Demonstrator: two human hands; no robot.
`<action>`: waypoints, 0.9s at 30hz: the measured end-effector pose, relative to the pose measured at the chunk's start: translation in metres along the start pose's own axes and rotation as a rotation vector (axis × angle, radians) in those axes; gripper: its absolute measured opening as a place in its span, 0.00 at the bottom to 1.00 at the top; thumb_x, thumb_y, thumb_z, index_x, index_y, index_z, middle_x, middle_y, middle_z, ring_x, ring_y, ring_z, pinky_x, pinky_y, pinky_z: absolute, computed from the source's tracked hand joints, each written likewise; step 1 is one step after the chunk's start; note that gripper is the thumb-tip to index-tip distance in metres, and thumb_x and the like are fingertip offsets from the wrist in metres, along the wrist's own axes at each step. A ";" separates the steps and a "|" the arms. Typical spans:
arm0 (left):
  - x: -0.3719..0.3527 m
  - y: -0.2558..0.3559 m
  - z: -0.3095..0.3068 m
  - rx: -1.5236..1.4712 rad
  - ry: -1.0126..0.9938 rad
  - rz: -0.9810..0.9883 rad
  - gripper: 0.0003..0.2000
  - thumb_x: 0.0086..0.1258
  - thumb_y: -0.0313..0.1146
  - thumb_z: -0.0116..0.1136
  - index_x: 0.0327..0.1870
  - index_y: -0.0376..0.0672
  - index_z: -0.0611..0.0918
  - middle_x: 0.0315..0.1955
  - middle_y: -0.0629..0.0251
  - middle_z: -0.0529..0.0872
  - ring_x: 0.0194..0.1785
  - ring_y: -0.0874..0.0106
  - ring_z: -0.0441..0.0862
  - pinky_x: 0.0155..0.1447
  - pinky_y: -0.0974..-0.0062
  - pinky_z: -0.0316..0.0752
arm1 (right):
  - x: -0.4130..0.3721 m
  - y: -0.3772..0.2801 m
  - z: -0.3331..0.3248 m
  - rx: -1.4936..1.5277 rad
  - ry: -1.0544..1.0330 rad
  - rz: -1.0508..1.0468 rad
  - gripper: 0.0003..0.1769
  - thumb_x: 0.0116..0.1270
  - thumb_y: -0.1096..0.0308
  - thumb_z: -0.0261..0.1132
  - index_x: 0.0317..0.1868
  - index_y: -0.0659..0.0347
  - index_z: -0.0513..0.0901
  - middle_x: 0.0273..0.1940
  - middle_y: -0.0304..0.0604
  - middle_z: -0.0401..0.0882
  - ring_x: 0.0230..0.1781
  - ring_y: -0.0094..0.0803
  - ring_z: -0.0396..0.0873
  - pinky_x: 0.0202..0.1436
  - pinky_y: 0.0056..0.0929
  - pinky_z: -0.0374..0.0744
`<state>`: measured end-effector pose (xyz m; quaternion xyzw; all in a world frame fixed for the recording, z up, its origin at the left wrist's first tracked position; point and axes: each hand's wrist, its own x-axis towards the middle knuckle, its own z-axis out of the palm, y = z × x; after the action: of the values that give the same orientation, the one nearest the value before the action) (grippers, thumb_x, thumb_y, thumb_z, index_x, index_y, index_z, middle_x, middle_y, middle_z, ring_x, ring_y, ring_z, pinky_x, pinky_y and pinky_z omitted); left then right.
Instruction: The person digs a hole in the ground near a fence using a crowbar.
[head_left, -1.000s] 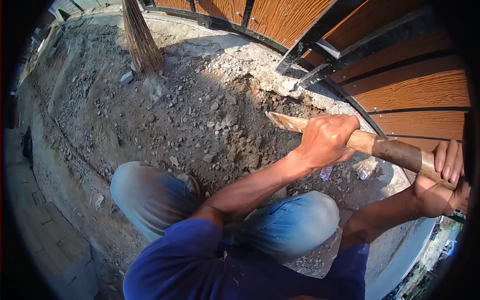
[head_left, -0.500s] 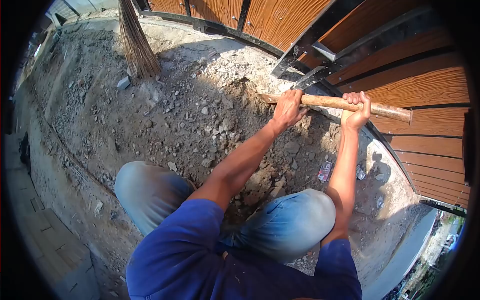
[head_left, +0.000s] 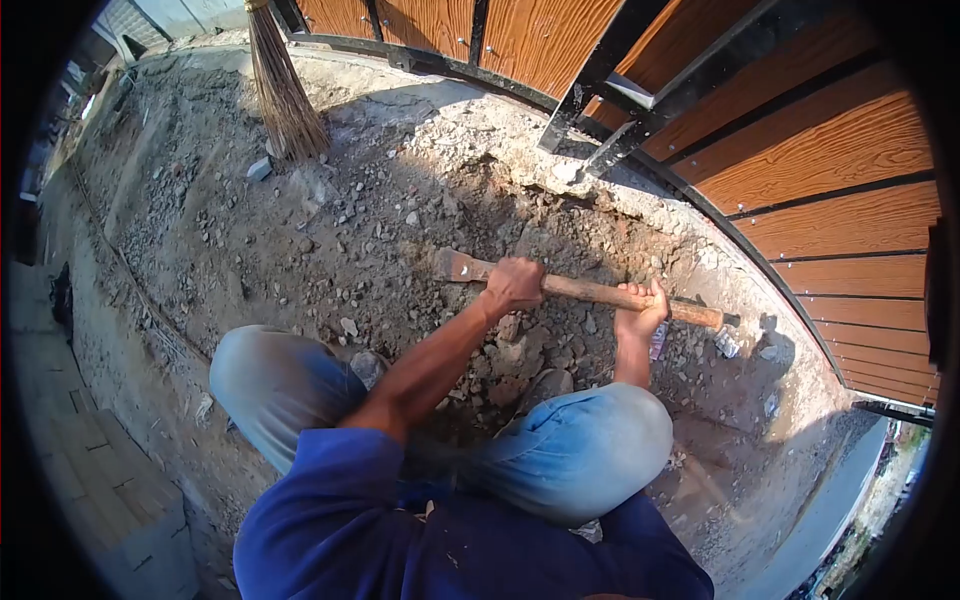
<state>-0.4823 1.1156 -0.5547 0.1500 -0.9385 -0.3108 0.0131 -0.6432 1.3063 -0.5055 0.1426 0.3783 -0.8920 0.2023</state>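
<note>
Both my hands grip a wood-handled digging tool, held at a slant above the broken soil. Its flat, dirt-brown metal blade points left, over the rubble. My left hand is wrapped round the shaft close behind the blade. Farther along, near the handle's right end, my right hand is closed round the wood. Beneath and beyond the tool, loose earth and stones lie around a shallow dug trench beside the pale ground edge.
A wood-panelled gate with a black metal frame curves along the far and right sides. A stick broom stands upright at the upper left, with a pale stone beside it. Paving blocks lie at lower left. My knees flank the rubble.
Both hands have brought the tool back toward me and to the left, away from the gate. The blade, partly hidden behind my left hand before, now shows over the rubble.
</note>
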 end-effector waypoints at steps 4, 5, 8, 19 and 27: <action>0.022 0.091 -0.057 -0.132 0.203 0.247 0.10 0.51 0.35 0.61 0.31 0.41 0.84 0.20 0.52 0.85 0.23 0.56 0.86 0.32 0.58 0.81 | -0.077 -0.114 0.062 -0.048 -0.286 -0.351 0.13 0.76 0.60 0.60 0.32 0.54 0.72 0.26 0.34 0.66 0.30 0.28 0.66 0.47 0.37 0.70; 0.033 0.125 -0.076 -0.194 0.136 0.261 0.11 0.48 0.34 0.61 0.33 0.39 0.83 0.18 0.53 0.84 0.23 0.55 0.85 0.31 0.58 0.80 | -0.085 -0.161 0.069 -0.073 -0.474 -0.443 0.14 0.77 0.59 0.59 0.33 0.55 0.71 0.27 0.34 0.65 0.31 0.28 0.65 0.47 0.35 0.69; 0.056 0.212 -0.117 -0.388 0.201 0.452 0.13 0.48 0.34 0.62 0.34 0.36 0.81 0.18 0.49 0.83 0.26 0.50 0.85 0.34 0.54 0.80 | -0.131 -0.264 0.134 -0.081 -0.812 -0.618 0.16 0.76 0.63 0.60 0.29 0.54 0.66 0.26 0.34 0.62 0.29 0.24 0.64 0.36 0.25 0.67; 0.132 0.109 0.039 -0.205 -0.316 0.316 0.19 0.59 0.48 0.66 0.40 0.41 0.90 0.30 0.48 0.89 0.36 0.53 0.89 0.44 0.58 0.84 | -0.045 -0.124 0.049 -0.127 0.163 -0.719 0.17 0.73 0.66 0.63 0.27 0.52 0.66 0.23 0.32 0.60 0.24 0.25 0.62 0.35 0.29 0.67; 0.018 0.077 0.002 0.064 -0.471 0.272 0.16 0.56 0.38 0.62 0.44 0.40 0.87 0.34 0.45 0.89 0.40 0.51 0.90 0.49 0.52 0.83 | -0.067 -0.069 -0.058 0.178 0.238 -0.245 0.13 0.72 0.57 0.64 0.33 0.53 0.72 0.29 0.34 0.69 0.32 0.30 0.69 0.45 0.40 0.71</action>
<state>-0.5207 1.1708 -0.5122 -0.0536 -0.9365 -0.3028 -0.1687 -0.6113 1.4089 -0.4745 0.2172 0.3335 -0.9168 0.0326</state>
